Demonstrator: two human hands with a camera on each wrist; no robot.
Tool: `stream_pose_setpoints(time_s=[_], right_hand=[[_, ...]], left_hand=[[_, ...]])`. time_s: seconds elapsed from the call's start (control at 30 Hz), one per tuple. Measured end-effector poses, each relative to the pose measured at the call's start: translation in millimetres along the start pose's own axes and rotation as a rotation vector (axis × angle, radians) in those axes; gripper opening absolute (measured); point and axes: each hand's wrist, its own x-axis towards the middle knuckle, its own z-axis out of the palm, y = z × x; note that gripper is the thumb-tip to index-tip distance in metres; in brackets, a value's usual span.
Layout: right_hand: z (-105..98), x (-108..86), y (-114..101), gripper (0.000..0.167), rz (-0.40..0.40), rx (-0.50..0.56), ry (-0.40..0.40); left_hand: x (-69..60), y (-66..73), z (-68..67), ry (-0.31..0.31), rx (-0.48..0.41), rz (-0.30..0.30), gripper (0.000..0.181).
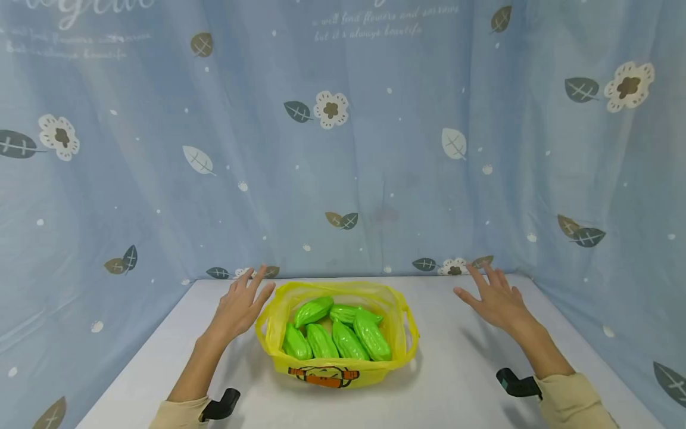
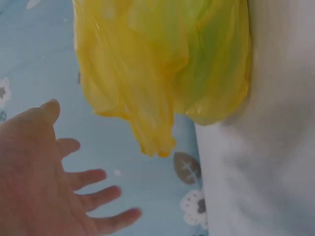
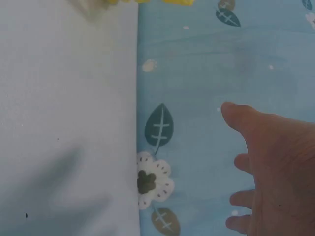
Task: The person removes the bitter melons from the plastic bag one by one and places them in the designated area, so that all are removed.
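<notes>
A yellow plastic bag stands on the white table with its mouth spread wide. Inside lie several glossy green bitter melons, bumpy and elongated. My left hand hovers just left of the bag, fingers spread, holding nothing. In the left wrist view that hand is apart from the bag's yellow side, where a gathered handle hangs out. Farther off to the right, my right hand is raised over the table with spread fingers. In the right wrist view the hand holds nothing.
The white table ends at a blue curtain printed with leaves and flowers, which also hangs along both sides. A black wrist-camera mount sits on the left wrist, another mount on the right.
</notes>
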Motion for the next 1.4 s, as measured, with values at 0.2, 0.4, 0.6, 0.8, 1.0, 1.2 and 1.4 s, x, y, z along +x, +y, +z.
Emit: stream_pose_setpoints(time_s=[0.2,0.4,0.6,0.8,1.0,1.2,1.4], right_hand=[[0.0,-4.7,-6.0,0.084,-0.034,-0.009,0.035],[-1.5,-4.7,-11.7,0.084,-0.044,0.013,0.035],[-5.4,-5.5,-18.0,0.084,-0.053,0.033,0.028],[-7.5,-6.8,-27.5,0.083,-0.068,0.046,0.032],[-5.9,-5.2,-31.9,0.075,-0.095,0.094,0.032],[-4.1,-4.7,-36.0,0.067,-0.142,0.109,0.041],[-1.9,-6.6,-40.2,0.061,-0.161,0.131,0.02]], left_hand=[[-14.2,9.1,-3.4,0.0,-0.056,0.005,0.066],[-26.7,10.3,-5.1,-0.018,-0.115,0.0,0.064],[-35.1,9.7,1.2,-0.046,-0.222,0.027,0.062],[-48.1,9.3,12.8,-0.058,-0.462,0.003,0.057],[-52.7,10.8,21.3,-0.072,-0.602,0.017,0.048],[-52.8,10.8,27.1,-0.074,-0.645,-0.012,0.044],[-51.3,11.7,30.9,-0.085,-0.683,-0.067,0.048]])
